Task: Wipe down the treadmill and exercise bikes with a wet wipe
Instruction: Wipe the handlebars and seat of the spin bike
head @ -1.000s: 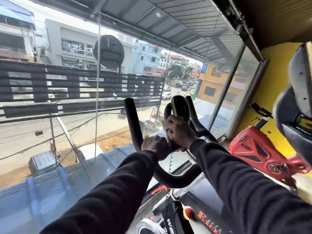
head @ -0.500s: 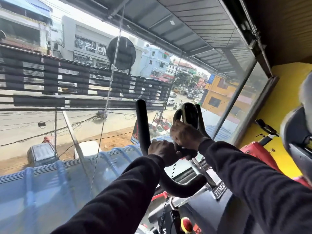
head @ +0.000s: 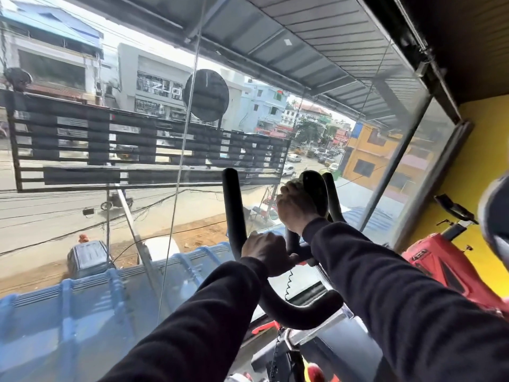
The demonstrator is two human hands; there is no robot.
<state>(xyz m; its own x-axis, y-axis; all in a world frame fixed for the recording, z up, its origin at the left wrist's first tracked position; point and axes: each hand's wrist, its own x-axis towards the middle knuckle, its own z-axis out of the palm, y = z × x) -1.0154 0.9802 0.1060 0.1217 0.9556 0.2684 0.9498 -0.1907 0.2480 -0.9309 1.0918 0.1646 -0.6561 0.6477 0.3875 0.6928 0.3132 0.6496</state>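
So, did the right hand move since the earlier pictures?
Yes. The right hand went up the console, away from the left hand on the handlebar.

1. The handlebars (head: 234,213) of the exercise bike are plain matte black.
2. Both sleeves (head: 385,293) are solid black, no pattern.
3. The second bike (head: 438,263) by the wall is red with black panels.
4. The wall (head: 484,166) is bright yellow.
5. Outside, the roof (head: 82,307) is blue and ribbed.
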